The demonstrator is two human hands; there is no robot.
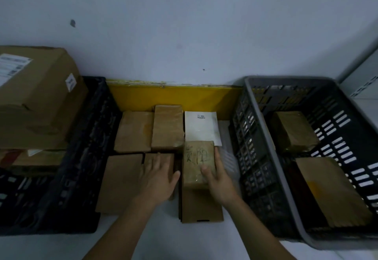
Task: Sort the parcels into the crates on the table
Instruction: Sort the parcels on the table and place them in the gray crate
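Head view: the right hand (217,180) grips the scribbled brown parcel (197,161); just left of it, the left hand (158,176) rests flat, fingers spread, on another parcel (169,157).

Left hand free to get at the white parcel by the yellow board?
Probably yes: the left hand lies open on a brown parcel, holding nothing, and the white parcel lies uncovered on top just beyond it.

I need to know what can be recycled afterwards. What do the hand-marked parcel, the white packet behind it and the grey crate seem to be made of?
The hand-marked parcel looks like brown kraft paper under clear glossy tape, judging by its sheen. The white packet seems to be a smooth plastic or coated-paper mailer; which one is unclear. The grey crate looks like moulded matt plastic with slotted walls.
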